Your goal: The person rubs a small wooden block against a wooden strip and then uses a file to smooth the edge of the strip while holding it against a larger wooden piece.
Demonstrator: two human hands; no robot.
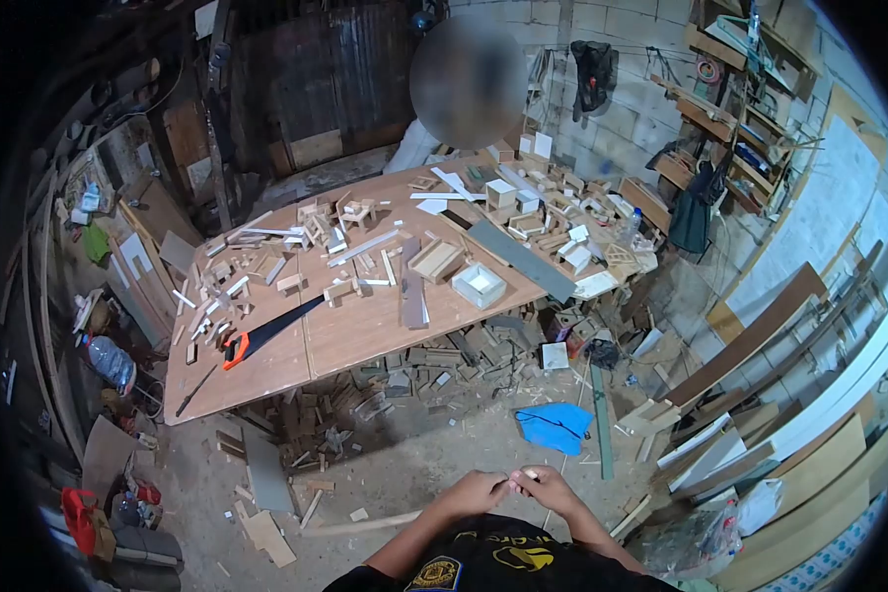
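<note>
Bare concrete floor [405, 464], strewn with offcuts, spread out below you in the cluttered workshop. Nearest, your left hand [479, 490] and right hand [553, 488] met in front of your shirt [493, 553], fingers curled and tips together; you could not tell whether they pinched something small, as only a pale speck showed there.

Beyond and below them, the blue sheet [555, 427] lay on the floor, creased, just left of a green strip [602, 424]. It looked thin, so you could expect it to be light, limp and perhaps slippery, hard to break but quick to fold. A free edge or corner, pinched with both hands, seemed the surest hold.

Farther off stood the worktop [355, 331]. The saw [276, 333] lay near its front edge, its blade probably springy, its orange handle [232, 352] the safe grip. To its right, the white box [479, 284] seemed light and stiff, best taken by opposite walls. At the far side, a co-worker [414, 148] was partly hidden by a blur.
</note>
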